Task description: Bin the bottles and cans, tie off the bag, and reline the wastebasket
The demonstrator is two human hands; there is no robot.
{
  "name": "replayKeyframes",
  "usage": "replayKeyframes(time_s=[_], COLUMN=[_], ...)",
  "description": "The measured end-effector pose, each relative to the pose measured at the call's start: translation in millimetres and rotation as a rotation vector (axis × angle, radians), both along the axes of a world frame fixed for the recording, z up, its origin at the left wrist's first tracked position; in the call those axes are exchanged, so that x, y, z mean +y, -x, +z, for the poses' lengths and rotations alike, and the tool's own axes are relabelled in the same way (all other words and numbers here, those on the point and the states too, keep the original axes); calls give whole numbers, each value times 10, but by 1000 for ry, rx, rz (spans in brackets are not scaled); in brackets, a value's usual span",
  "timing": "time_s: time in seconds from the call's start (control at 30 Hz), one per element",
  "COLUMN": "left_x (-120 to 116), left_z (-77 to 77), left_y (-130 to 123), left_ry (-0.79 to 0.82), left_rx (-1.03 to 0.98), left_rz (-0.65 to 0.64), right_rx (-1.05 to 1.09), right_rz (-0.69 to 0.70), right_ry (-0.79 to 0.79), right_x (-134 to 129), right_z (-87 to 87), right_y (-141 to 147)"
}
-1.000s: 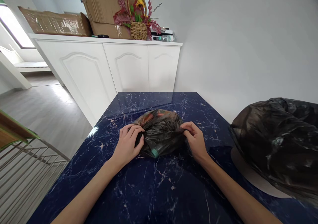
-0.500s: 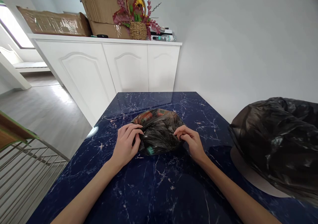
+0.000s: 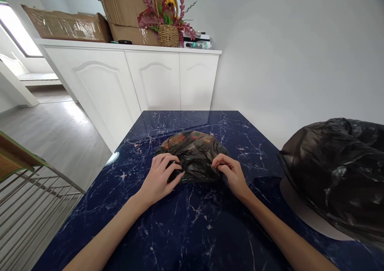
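Note:
A thin black plastic bag (image 3: 198, 159) lies bunched on the dark blue marbled table (image 3: 192, 227), with reddish and green patches showing through it. My left hand (image 3: 162, 177) is at the bag's left side, its fingers curled over the plastic and the thumb tip close to the index fingertip. At the right edge, my right hand (image 3: 231, 171) pinches a fold of the bag between thumb and bent fingers. What lies inside the bag is mostly covered by the plastic.
To the right stands a pale round bin (image 3: 309, 219) lined with a large black bag (image 3: 339, 171). A white cabinet (image 3: 162, 79) behind the table carries cardboard boxes (image 3: 69, 27), a flower basket (image 3: 168, 35) and bottles (image 3: 202, 45). A metal rack (image 3: 45, 199) is at the left.
My left hand has moved right over the bag, and its thumb and index tips are closer together. The bag has shifted and spread slightly, hiding the green patch at its front. My right hand barely moved.

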State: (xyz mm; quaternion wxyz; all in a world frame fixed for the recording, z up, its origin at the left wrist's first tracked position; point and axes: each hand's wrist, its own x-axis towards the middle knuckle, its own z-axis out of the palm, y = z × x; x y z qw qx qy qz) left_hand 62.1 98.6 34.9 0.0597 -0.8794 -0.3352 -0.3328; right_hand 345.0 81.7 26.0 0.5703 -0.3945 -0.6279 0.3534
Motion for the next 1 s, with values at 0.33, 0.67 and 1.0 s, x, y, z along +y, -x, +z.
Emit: replayKeyframes(time_s=[0.33,0.67,1.0], left_x=[-51,-108,-39], left_z=[95,126,144], left_y=[-16,-56,64], left_ry=[-65,-169,-262], left_rx=[-76,-143,-30], left_rz=[-75,-133,-98], right_rx=[1,-34,-195], right_rz=[-40,-64,-93], right_ry=[-4,-3,-87], right_x=[22,2,-7], right_z=[-8,17,1], right_y=[-23,-22,7])
